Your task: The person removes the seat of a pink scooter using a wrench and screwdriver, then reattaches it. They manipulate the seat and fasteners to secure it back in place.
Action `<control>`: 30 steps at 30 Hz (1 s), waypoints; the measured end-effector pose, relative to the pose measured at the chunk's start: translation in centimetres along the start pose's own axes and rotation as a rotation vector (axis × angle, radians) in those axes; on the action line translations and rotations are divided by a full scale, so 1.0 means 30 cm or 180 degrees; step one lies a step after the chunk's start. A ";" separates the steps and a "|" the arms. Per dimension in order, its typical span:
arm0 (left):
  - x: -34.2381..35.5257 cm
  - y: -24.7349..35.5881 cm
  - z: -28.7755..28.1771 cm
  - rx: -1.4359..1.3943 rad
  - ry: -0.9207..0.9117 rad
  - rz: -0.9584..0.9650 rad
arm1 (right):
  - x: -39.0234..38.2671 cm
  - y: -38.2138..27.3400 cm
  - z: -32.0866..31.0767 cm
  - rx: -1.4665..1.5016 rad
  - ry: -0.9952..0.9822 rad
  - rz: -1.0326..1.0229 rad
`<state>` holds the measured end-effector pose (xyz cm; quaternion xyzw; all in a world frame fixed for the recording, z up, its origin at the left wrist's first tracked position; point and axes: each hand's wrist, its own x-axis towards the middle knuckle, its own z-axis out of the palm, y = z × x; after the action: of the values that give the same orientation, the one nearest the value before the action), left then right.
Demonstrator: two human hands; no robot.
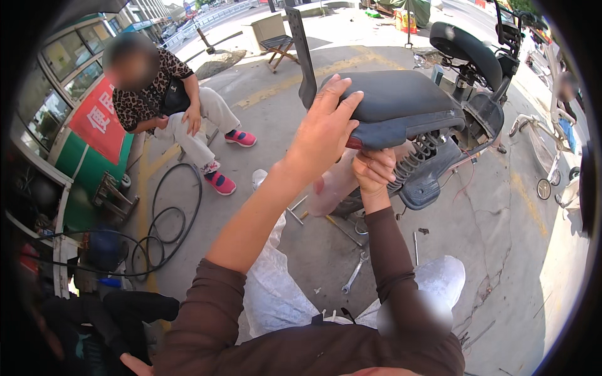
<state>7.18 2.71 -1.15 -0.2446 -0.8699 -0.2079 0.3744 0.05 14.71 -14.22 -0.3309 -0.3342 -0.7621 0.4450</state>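
**Bare left hand (326, 122) on top, bare right hand (374, 169) below the tail of a padded black scooter seat (395, 94)**

Readable writing is on one red rectangular sign (100, 119) at the left, printed with large white characters; a small pale mark on the seated person's black bag (177, 97) is too small to make out.

The seat is ahead of the wearer, slightly right of centre. The left hand lies over its rear corner, fingers spread rather than clenched. The right hand's fingers are curled at the lower edge; whether they grip anything cannot be told, since the seat's tail hides part of them.

One grey metal coil spring (417, 156) stands just beside the right hand. One black upright metal bracket (301, 62) rises behind the seat.

On the grey concrete ground (439, 238) lie one silver open-ended wrench (355, 272), one slim silver rod (416, 247) and one T-shaped metal tool (298, 210). A looped black rubber hose (197, 207) lies left, near the seated person in a leopard-print top (157, 81).
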 end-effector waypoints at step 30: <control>0.080 -0.054 0.002 0.1947 -0.0541 0.1271 | -0.020 -0.008 -0.026 0.0433 -0.0223 -0.0151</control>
<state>4.76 2.10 0.32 -0.3026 -0.8549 0.1597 0.3899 -0.11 14.46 -15.19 -0.3184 -0.4083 -0.7359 0.4363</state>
